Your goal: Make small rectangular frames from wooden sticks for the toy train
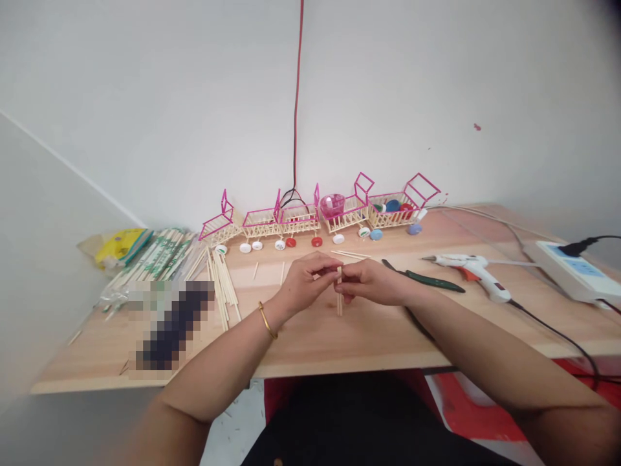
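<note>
Your left hand (305, 282) and your right hand (372, 282) meet well to the left of the glue gun (478, 266). Both hands pinch the little sticks (339, 303), which stand upright. The green pliers (429, 280) lie between your right hand and the glue gun.

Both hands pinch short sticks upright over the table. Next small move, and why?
Probably hold the sticks with the left hand alone and free the right hand toward the glue gun: the sticks look aligned side by side, and the gun lies to that hand's right.
</note>
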Available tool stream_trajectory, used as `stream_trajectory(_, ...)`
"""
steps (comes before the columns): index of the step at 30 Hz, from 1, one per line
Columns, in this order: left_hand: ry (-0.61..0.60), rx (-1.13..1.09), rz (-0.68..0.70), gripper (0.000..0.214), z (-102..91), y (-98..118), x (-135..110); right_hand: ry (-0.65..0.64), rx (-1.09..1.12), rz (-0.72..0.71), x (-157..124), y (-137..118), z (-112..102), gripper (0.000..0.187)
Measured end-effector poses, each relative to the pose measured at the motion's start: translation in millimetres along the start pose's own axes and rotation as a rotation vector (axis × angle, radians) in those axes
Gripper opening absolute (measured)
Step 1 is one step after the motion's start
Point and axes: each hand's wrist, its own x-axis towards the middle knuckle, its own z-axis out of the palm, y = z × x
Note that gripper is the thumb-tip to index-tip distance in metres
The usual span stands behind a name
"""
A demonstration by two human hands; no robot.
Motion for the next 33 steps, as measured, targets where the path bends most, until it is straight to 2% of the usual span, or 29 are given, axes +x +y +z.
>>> stream_trajectory(14, -0.056, -0.164, -0.198, 0.019, -0.9, -4, 1, -0.097, 0.026, 0.040, -1, 1, -1, 0.023)
stream_trajectory(17, -0.053, -0.159, -0.183, 0.018, -1.7, -2, 2, -0.046, -0.034, -0.004, 1, 1, 1, 0.023)
stream_trajectory(20, 0.005, -0.184, -0.165, 0.019, -2.3, -2, 3, 0.076, -0.125, -0.076, 3, 1, 2, 0.023)
stream_trajectory(23, 0.095, -0.234, -0.218, 0.023, -2.8, -5, 4, 0.235, -0.203, -0.119, 4, 1, 0, 0.023)
stream_trajectory(25, 0.114, -0.229, -0.269, 0.022, -2.7, -9, 5, 0.295, -0.251, -0.135, 4, 3, -1, 0.024)
stream_trajectory(30, 0.006, -0.214, -0.366, 0.016, 0.9, -18, 4, 0.277, -0.353, -0.119, 6, 8, 1, 0.025)
stream_trajectory(33, -0.005, -0.192, -0.314, 0.016, 2.0, -17, 4, 0.272, -0.384, -0.111, 7, 8, 2, 0.024)
